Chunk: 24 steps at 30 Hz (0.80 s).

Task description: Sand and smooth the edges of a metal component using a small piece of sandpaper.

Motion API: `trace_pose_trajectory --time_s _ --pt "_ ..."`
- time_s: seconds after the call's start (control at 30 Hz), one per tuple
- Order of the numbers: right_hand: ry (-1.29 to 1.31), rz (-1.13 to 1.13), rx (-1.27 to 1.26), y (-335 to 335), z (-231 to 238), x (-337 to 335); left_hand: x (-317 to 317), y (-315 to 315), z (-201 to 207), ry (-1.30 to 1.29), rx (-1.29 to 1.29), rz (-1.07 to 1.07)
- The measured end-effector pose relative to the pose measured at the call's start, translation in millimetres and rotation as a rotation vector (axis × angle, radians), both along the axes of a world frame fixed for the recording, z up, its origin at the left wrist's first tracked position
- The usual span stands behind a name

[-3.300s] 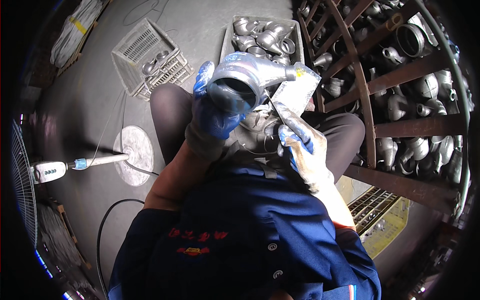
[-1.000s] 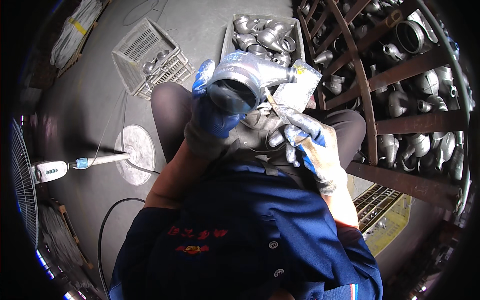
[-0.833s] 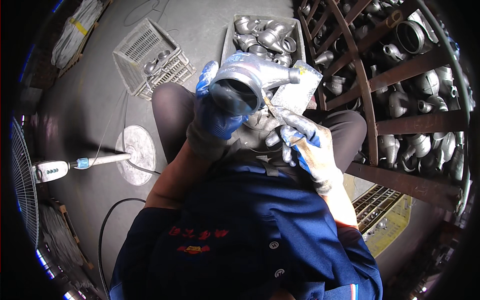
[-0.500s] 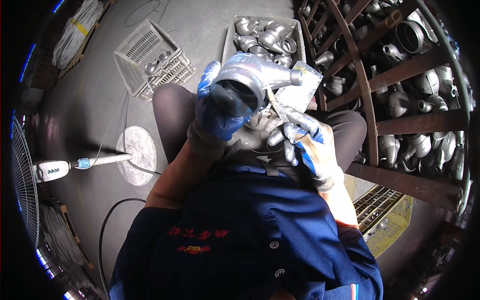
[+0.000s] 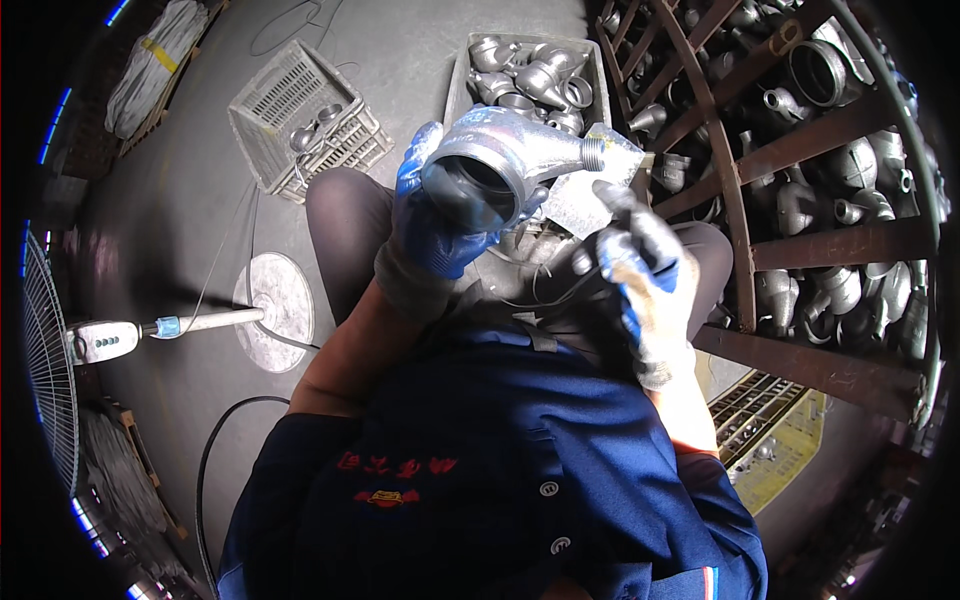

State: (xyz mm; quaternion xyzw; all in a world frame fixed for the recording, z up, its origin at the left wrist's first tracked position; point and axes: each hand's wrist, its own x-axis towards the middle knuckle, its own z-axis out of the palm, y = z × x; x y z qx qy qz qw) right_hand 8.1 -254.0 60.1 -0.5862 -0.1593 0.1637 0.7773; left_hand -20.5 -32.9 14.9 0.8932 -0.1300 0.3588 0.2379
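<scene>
My left hand (image 5: pixel 430 225), in a blue-coated glove, is closed around a large grey metal pipe fitting (image 5: pixel 510 140). The fitting's wide round mouth faces me, and its narrow threaded end points right. To the right and apart from it is my right hand (image 5: pixel 650 260), in a grey and blue glove smeared with metallic dust. Its fingers are curled and blurred; what they hold, if anything, cannot be made out. Behind the threaded end stands a pale, scuffed flat plate (image 5: pixel 590 195) above my lap.
Ahead, a grey crate (image 5: pixel 458 90) holds several metal fittings. A perforated basket (image 5: pixel 285 115) sits at the far left with small rings inside. A brown metal rack (image 5: pixel 735 180) full of fittings rises close on my right. A fan's round base (image 5: pixel 280 310) stands left; a yellow crate (image 5: pixel 790 460) lies lower right.
My right hand has moved right, away from the fitting's mouth. The thin flat blade that it held against the rim is no longer visible. My left hand and the fitting have barely moved.
</scene>
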Motion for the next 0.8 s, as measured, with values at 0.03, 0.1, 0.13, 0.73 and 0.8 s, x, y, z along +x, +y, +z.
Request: trace_pose_trajectory --time_s 0.03,0.1,0.13,0.73,0.8 --pt "0.024 -0.007 0.153 2 1 3 0 -1 3 0.004 0.058 0.063" --pt "-0.015 -0.224 0.026 3 8 10 -1 -3 8 0.012 -0.038 -0.008" --pt "-0.101 -0.304 -0.079 2 11 9 -1 -3 10 0.033 -0.073 -0.014" --pt "0.057 0.066 0.202 22 -13 -13 -1 4 -41 0.052 -0.492 -0.175" --pt "-0.199 0.042 -0.072 23 -12 -9 3 7 -37 -0.032 -0.213 -0.142"
